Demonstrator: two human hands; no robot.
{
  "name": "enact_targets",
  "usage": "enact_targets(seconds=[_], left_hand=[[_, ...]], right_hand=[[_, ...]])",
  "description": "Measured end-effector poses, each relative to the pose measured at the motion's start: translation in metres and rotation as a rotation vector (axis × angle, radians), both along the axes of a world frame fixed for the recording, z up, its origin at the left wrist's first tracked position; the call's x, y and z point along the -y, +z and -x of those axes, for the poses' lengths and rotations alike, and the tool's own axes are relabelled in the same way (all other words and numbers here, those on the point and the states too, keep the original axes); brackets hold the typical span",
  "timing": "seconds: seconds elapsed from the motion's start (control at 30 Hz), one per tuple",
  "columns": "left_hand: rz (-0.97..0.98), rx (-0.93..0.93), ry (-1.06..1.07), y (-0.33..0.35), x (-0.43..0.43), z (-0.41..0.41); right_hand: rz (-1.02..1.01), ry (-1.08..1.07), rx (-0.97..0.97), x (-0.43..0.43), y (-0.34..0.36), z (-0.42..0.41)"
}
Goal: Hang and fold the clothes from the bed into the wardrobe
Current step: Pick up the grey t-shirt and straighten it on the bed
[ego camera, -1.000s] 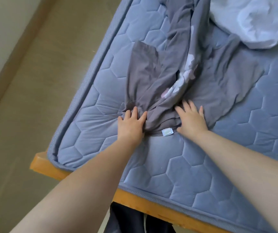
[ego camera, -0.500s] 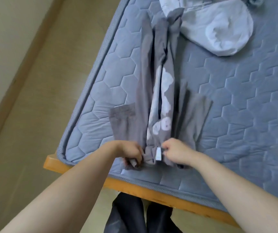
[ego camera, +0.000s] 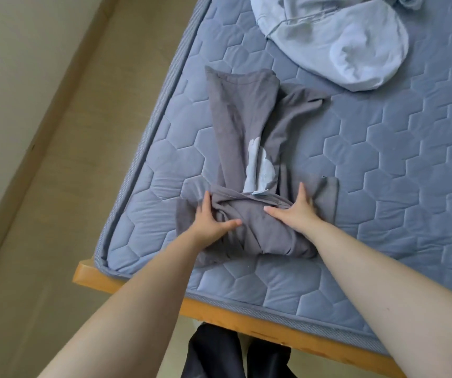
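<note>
Cloth was under both of your hands. Your left hand (ego camera: 211, 218) and your right hand (ego camera: 297, 214) lay flat on the grey shirt (ego camera: 242, 124), fingers straight and thumbs pointing at each other. Neither grip was closed on anything; both only pressed. The shirt lay on the blue bed (ego camera: 397, 186), near the corner close to you. It was long and thin, with a white print (ego camera: 259, 170) showing in the middle. The end near you was folded over into a fat, lumpy bundle, and flaps of cloth, maybe sleeves, stuck out on each side. A pale blue garment (ego camera: 342, 42) lay further up the bed, well apart from the shirt. The wardrobe was not in view. It looked like you were folding the shirt up from the near end. To do it well, I think you needed to tuck the side flaps in, smooth the lumps flat with your palms, and keep the edges lined up as you turned the bundle toward the far hem. The cloth looked soft, so slow, even pushes with both hands would have kept it neat.
</note>
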State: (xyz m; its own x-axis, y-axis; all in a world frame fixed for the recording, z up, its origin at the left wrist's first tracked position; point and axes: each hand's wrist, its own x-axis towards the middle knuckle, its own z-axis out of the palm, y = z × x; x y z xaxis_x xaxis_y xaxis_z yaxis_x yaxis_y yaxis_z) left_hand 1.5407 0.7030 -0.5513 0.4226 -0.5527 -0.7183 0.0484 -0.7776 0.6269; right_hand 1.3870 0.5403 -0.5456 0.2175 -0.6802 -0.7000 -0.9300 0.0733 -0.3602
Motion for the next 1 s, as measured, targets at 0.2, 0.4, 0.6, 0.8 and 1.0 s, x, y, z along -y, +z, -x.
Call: enact_targets(seconds=[0.2, 0.4, 0.6, 0.8, 1.0], left_hand=[[0.133, -0.275, 0.215, -0.010, 0.000, 0.022], [0.160, -0.243, 0.341, 0.044, 0.011, 0.057], [0.236, -0.003, 0.308, 0.142, 0.002, 0.093], [0.248, 0.609, 0.034, 0.268, -0.024, 0.121], [0.221, 0.978, -0.225, 0.396, -0.053, 0.168]], right_hand=[[-0.050, 0.122, 0.056, -0.025, -0.024, 0.003], [0.019, 0.116, 0.211, -0.019, 0.034, 0.001], [0.226, 0.281, 0.280, -0.020, 0.142, 0.024], [0.590, 0.559, 0.358, -0.039, 0.289, 0.058], [0.900, 0.787, 0.673, -0.093, 0.424, 0.129]])
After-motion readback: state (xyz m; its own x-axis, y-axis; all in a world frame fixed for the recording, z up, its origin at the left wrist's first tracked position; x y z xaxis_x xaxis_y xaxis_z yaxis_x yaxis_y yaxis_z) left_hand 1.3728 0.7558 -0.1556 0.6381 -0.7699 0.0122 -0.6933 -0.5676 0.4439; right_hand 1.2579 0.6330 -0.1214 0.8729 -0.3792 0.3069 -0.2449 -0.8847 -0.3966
